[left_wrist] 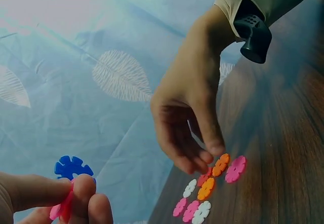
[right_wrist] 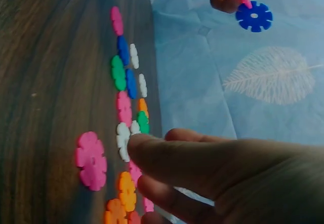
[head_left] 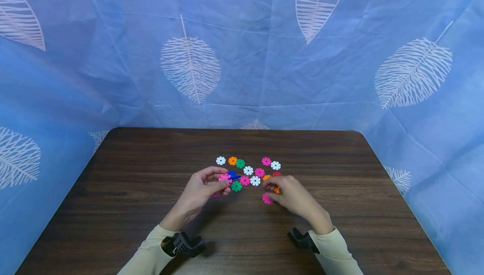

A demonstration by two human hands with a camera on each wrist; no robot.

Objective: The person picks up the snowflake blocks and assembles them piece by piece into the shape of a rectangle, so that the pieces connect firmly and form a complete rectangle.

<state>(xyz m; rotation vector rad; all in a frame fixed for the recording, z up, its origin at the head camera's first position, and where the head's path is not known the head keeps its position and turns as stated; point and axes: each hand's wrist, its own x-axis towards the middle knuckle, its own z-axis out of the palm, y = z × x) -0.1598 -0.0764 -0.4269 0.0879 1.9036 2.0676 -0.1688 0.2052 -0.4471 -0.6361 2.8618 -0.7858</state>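
Note:
Between thumb and fingers, my left hand [head_left: 199, 191] pinches a pink notched flower disc [head_left: 224, 178]. A blue flower disc [right_wrist: 254, 16] is slotted onto that pink one at an angle, held up off the table. My right hand [head_left: 294, 196] hovers over the right end of the scattered discs with loosely bent fingers and nothing seen in them. In the left wrist view its thumb tip overlaps an orange disc [left_wrist: 220, 164]. Close by lie a red disc [left_wrist: 204, 177], partly covered by the fingers, and a pink disc [left_wrist: 236, 169].
Several more flower discs lie flat between and beyond the hands, among them a green disc [head_left: 236, 186], a white disc [head_left: 255, 181] and an orange disc [head_left: 232, 161]. They rest on a dark wooden table [head_left: 151, 153]. A blue leaf-print cloth [head_left: 242, 64] hangs behind it.

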